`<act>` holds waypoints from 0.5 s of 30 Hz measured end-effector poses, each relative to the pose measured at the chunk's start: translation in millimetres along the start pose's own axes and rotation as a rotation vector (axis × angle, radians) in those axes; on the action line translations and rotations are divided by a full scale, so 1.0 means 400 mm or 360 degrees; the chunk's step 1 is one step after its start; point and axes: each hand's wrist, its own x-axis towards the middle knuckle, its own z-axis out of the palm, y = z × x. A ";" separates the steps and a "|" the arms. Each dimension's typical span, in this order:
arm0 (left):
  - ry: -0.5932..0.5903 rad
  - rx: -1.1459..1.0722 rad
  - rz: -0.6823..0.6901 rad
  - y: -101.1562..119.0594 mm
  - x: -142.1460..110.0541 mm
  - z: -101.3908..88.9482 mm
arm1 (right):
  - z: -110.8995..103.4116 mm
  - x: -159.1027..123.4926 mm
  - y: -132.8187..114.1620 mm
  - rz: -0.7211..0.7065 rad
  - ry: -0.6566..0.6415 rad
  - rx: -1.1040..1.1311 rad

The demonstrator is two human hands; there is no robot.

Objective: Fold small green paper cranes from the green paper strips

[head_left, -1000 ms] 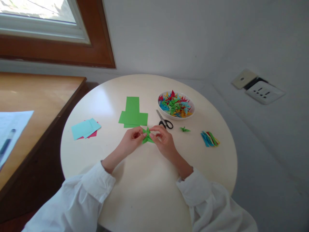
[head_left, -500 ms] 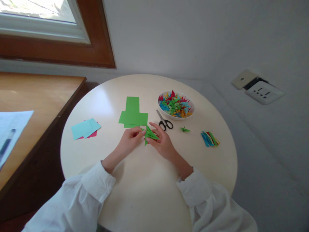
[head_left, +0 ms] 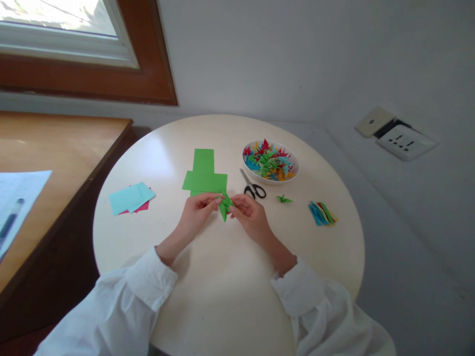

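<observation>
A green origami crane (head_left: 224, 206) is held up between my two hands, above the near end of the green paper sheets (head_left: 204, 180). My left hand (head_left: 198, 210) pinches its left side between thumb and fingers. On the other side, my right hand (head_left: 251, 213) has its fingers closed on the crane's right edge. One pointed part of the folded paper hangs down between the hands. Just beyond my right hand lie scissors (head_left: 254, 186) with black handles. A smaller green folded crane (head_left: 284, 199) rests on the table to the right of them.
A white bowl (head_left: 255, 176) full of colourful paper cranes stands at the back right of the round table (head_left: 226, 296). Folded coloured strips (head_left: 322, 213) lie at the right, light blue and red sheets (head_left: 129, 198) at the left. A wooden desk (head_left: 67, 143) adjoins on the left.
My right fingers have closed in from a spread pose onto the crane's right side. The crane has turned in my hands, its point now facing down. My left hand stays nearly in place.
</observation>
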 end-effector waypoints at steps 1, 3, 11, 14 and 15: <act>0.0006 -0.0006 -0.0004 -0.001 0.001 0.000 | -0.001 0.001 0.003 -0.0028 0.0021 -0.0024; 0.0015 -0.0004 -0.0001 -0.003 0.002 0.000 | -0.004 0.002 0.007 -0.0081 0.0072 -0.0095; 0.0058 0.0122 -0.0041 0.001 0.003 -0.001 | -0.016 -0.004 0.015 -0.0333 0.0256 -0.0630; 0.0082 0.0187 -0.0084 0.002 0.003 -0.003 | -0.017 -0.006 0.007 -0.0434 0.0305 -0.0841; 0.0083 0.0210 -0.0088 0.002 0.004 -0.003 | -0.017 -0.007 0.004 -0.0463 0.0312 -0.0898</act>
